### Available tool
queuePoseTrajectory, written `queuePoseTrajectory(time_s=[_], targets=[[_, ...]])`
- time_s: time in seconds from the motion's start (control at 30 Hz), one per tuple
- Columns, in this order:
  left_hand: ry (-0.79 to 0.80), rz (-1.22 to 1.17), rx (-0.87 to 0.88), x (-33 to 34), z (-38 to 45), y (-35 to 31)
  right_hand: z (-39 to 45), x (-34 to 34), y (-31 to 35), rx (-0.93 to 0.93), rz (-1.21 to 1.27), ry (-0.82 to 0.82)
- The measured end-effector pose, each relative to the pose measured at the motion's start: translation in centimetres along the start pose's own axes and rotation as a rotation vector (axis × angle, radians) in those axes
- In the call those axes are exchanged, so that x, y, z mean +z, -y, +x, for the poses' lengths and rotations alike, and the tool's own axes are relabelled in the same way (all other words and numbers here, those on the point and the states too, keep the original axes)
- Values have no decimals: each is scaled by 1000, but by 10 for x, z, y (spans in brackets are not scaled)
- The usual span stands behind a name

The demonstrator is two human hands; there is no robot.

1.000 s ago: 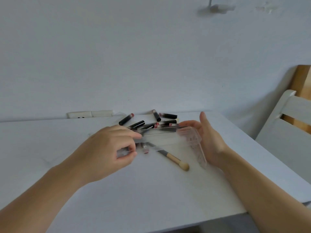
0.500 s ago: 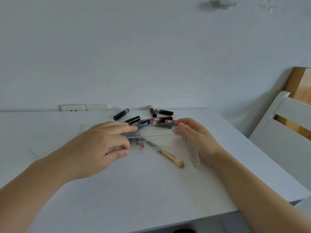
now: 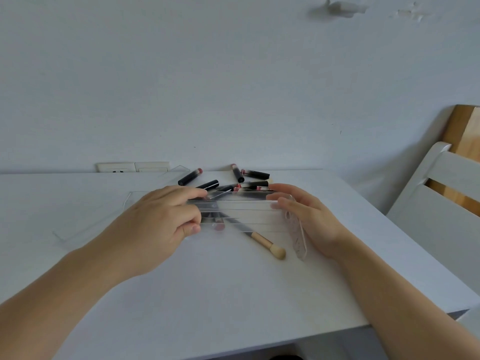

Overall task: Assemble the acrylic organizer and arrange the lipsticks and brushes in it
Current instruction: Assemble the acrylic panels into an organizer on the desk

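Head view: left hand [image 3: 158, 219] and right hand [image 3: 309, 219] pinch clear acrylic panels [image 3: 246, 211] over worktop [image 3: 207, 294], lipsticks [image 3: 207, 184] scattered behind, brush [image 3: 262, 240] beneath. Best: align slots squarely, press evenly.

The left end of the clear acrylic panels [image 3: 241, 211] is covered by the left hand [image 3: 158, 219], and the right end by the fingers of the right hand [image 3: 311, 216], so the grip on each end cannot be seen. The handle of the brush [image 3: 262, 241] and some lipsticks [image 3: 233, 188] are seen only blurred through the acrylic, and their number cannot be told. Both forearms are cut by the lower edge. The chair [image 3: 446, 203] is cut by the right edge.
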State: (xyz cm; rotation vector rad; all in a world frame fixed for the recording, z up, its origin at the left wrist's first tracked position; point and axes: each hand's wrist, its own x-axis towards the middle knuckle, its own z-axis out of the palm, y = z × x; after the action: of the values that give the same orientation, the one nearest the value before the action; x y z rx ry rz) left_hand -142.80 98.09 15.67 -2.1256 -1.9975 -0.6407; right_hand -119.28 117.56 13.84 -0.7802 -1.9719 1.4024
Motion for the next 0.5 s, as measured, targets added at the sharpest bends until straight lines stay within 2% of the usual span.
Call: queuePoseTrajectory(time_s=[0.37, 0.5], targets=[[39, 1, -47, 8, -2, 6, -3, -2, -7, -46, -105, 56], [6, 16, -37, 10, -2, 5, -2, -3, -8, -41, -117, 62]])
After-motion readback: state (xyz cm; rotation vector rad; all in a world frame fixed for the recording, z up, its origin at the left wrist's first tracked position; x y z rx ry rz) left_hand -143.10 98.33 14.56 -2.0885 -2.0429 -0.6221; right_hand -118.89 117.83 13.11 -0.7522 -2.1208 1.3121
